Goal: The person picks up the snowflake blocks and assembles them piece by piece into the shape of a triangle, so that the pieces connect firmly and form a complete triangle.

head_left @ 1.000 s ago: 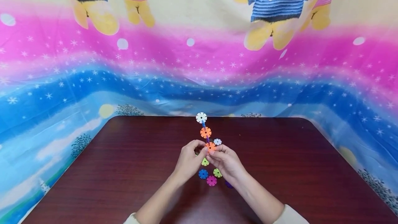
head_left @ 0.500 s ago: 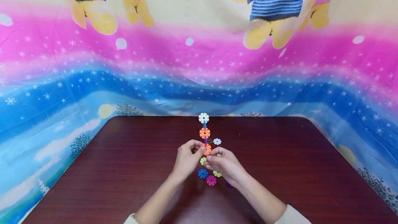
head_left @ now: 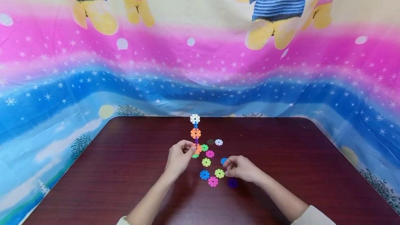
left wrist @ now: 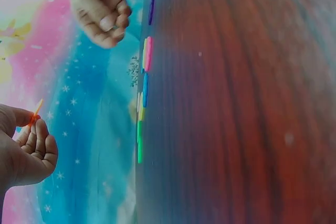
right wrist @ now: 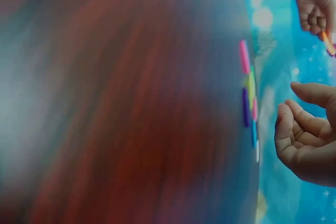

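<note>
Disc chain (head_left: 193,134) upright above the table (head_left: 125,166), white disc (head_left: 192,118) on top. Left hand (head_left: 179,158) pinches its bottom orange disc (head_left: 197,150). Right hand (head_left: 243,169) holds nothing, fingers loosely bent, thumb apart; hovers near a blue disc (head_left: 223,160) and lime disc (head_left: 218,175). Other loose discs (head_left: 213,184) lie flat; printed backdrop (head_left: 200,61) behind.
</note>
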The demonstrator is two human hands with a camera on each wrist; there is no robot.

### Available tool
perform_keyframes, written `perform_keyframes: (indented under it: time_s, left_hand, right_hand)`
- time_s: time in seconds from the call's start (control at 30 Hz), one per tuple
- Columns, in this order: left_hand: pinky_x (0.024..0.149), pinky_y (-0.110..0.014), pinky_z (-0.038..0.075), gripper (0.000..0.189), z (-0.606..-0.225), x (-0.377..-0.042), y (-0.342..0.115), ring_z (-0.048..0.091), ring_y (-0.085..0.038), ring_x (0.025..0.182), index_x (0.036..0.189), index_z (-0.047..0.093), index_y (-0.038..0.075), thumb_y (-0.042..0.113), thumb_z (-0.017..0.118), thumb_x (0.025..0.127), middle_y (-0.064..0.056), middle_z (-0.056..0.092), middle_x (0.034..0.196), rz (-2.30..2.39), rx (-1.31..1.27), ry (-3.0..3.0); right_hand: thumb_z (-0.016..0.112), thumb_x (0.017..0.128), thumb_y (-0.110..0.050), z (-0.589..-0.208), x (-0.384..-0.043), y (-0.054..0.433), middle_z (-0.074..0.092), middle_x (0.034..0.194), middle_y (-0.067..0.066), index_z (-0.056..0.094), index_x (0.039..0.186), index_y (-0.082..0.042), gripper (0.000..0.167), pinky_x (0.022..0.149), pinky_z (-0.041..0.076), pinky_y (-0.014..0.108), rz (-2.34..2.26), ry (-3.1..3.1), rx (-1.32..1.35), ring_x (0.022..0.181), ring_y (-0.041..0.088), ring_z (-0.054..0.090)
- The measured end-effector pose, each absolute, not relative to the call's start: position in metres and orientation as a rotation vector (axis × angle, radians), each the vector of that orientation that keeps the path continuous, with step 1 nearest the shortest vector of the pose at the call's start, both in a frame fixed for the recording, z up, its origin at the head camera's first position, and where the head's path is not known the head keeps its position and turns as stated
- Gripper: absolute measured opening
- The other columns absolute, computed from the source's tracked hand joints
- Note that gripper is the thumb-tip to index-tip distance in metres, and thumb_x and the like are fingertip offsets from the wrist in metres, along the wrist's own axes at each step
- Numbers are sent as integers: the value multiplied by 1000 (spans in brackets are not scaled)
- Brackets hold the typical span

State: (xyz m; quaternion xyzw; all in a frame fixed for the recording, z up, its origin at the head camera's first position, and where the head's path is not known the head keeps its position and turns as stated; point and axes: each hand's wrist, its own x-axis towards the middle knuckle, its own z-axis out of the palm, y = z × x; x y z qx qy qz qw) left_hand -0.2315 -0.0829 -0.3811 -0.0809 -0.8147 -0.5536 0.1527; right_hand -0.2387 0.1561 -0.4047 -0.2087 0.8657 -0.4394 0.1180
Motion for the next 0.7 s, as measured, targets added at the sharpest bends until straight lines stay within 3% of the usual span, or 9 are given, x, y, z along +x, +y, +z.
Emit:
perform_keyframes:
  time_s: [0.7]
  left_hand:
    - [57, -25, 45, 10, -380, -235, -99, 52, -16, 67, 89, 65, 1, 11, 64, 86, -3, 59, 75, -1580, -166, -2361]
  right_hand:
    - [83, 62, -11, -418, -228, 175, 52, 78, -3, 62, 82, -7, 29, 60, 44, 24, -900, 2736, -909, 68, 11, 50]
